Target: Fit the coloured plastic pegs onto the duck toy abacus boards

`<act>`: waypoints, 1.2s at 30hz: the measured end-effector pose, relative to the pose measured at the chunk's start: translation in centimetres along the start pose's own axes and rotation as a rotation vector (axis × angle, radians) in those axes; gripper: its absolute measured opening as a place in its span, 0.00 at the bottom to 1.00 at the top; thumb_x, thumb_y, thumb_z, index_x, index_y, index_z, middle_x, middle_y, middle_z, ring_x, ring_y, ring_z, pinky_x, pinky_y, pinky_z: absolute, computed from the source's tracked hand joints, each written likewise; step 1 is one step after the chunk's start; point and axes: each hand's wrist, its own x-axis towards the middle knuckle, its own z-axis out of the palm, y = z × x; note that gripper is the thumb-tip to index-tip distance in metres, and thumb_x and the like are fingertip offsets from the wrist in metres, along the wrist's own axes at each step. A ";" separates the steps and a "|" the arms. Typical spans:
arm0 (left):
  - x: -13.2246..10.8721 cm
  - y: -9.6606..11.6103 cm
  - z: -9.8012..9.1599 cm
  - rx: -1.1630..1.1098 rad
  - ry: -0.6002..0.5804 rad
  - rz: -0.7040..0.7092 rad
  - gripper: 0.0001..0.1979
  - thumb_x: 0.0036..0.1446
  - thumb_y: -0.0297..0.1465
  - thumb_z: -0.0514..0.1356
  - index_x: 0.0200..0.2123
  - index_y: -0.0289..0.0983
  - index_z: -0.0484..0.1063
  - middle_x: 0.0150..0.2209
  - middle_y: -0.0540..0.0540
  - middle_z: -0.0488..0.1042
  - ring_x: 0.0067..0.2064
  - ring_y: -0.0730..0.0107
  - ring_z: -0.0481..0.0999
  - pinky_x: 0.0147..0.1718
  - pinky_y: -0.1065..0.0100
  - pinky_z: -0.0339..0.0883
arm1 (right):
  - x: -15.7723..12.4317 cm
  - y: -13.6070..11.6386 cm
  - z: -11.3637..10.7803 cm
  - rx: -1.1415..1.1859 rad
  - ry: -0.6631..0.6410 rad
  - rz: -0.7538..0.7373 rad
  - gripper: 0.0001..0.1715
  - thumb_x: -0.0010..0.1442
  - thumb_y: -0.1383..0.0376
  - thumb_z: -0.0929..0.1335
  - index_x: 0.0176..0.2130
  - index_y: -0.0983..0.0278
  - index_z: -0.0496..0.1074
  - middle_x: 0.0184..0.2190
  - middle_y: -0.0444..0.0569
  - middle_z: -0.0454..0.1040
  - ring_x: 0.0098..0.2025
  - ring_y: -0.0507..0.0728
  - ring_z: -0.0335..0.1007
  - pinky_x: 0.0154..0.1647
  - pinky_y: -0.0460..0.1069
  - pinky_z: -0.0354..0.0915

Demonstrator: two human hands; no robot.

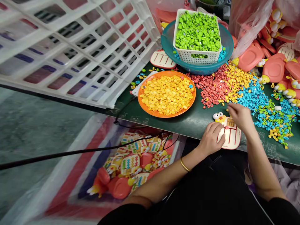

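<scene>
Both hands [212, 136] on toy board [231, 137], bead piles [234, 84] behind

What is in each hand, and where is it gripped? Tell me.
The left hand presses down on the left side of the chick-shaped toy board at the table edge. The right hand rests fingertips on its top; whether it pinches a piece cannot be told.

Under my fingers lies the chick toy board [231, 137], flat at the near edge of the green table. It is a rounded cream panel with a salmon-pink rim and red vertical slots across its face. A yellow chick head with white googly eyes pokes out at its upper left corner. Near its top sits a small tan block marked with lines.
</scene>
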 end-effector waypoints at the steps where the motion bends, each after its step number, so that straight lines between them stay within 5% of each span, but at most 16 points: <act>1: 0.0 -0.1 0.0 0.000 0.002 -0.001 0.14 0.61 0.31 0.56 0.51 0.36 0.68 0.48 0.39 0.72 0.52 0.55 0.69 0.55 0.52 0.66 | -1.8 1.0 -0.6 0.071 0.068 0.029 0.16 0.67 0.62 0.62 0.42 0.62 0.78 0.40 0.53 0.79 0.40 0.58 0.74 0.43 0.51 0.67; 6: 0.3 -0.3 0.6 0.048 0.017 -0.036 0.09 0.60 0.31 0.58 0.43 0.35 0.69 0.43 0.39 0.71 0.49 0.54 0.68 0.51 0.52 0.68 | -7.3 3.7 0.5 0.183 0.214 0.085 0.14 0.64 0.63 0.63 0.35 0.62 0.77 0.38 0.54 0.74 0.42 0.59 0.72 0.46 0.54 0.68; 11: 0.3 -0.2 1.0 0.083 0.066 -0.068 0.06 0.60 0.32 0.59 0.39 0.36 0.68 0.38 0.41 0.71 0.44 0.56 0.69 0.47 0.54 0.68 | -7.0 3.7 2.3 0.334 0.340 0.200 0.09 0.62 0.61 0.67 0.41 0.62 0.73 0.33 0.48 0.74 0.34 0.55 0.70 0.39 0.51 0.68; 17: 0.8 -0.3 0.1 0.075 -0.162 0.135 0.18 0.63 0.28 0.54 0.56 0.41 0.69 0.56 0.43 0.72 0.60 0.55 0.65 0.59 0.50 0.60 | -5.5 4.4 2.7 0.215 0.405 0.149 0.10 0.61 0.59 0.69 0.31 0.63 0.76 0.34 0.48 0.68 0.36 0.55 0.67 0.39 0.51 0.67; 20: 0.8 -0.3 0.2 0.063 -0.100 0.085 0.19 0.62 0.29 0.54 0.56 0.39 0.69 0.54 0.41 0.72 0.59 0.54 0.67 0.58 0.51 0.63 | -5.6 4.3 3.3 0.170 0.461 0.170 0.12 0.62 0.60 0.68 0.33 0.63 0.78 0.32 0.47 0.67 0.35 0.55 0.67 0.38 0.51 0.67; 25: 0.3 -0.1 0.8 0.090 0.099 -0.109 0.10 0.59 0.31 0.58 0.44 0.35 0.69 0.43 0.39 0.70 0.49 0.54 0.69 0.51 0.51 0.68 | -7.6 3.9 3.0 0.037 0.317 0.042 0.14 0.66 0.63 0.64 0.38 0.61 0.79 0.35 0.51 0.71 0.38 0.57 0.69 0.41 0.52 0.69; 29: 0.4 -0.2 0.8 0.096 0.053 -0.120 0.06 0.59 0.32 0.59 0.38 0.38 0.65 0.39 0.41 0.67 0.47 0.54 0.67 0.48 0.52 0.68 | -8.4 3.9 2.3 0.010 0.184 -0.021 0.15 0.66 0.66 0.62 0.40 0.59 0.78 0.37 0.52 0.73 0.41 0.58 0.70 0.44 0.53 0.70; 36: 0.4 -0.5 0.7 0.089 -0.015 -0.097 0.07 0.60 0.32 0.57 0.41 0.38 0.63 0.41 0.41 0.66 0.48 0.54 0.66 0.48 0.51 0.67 | -9.3 2.7 2.2 0.086 0.151 -0.017 0.14 0.67 0.64 0.62 0.41 0.60 0.77 0.38 0.52 0.73 0.43 0.58 0.72 0.45 0.52 0.70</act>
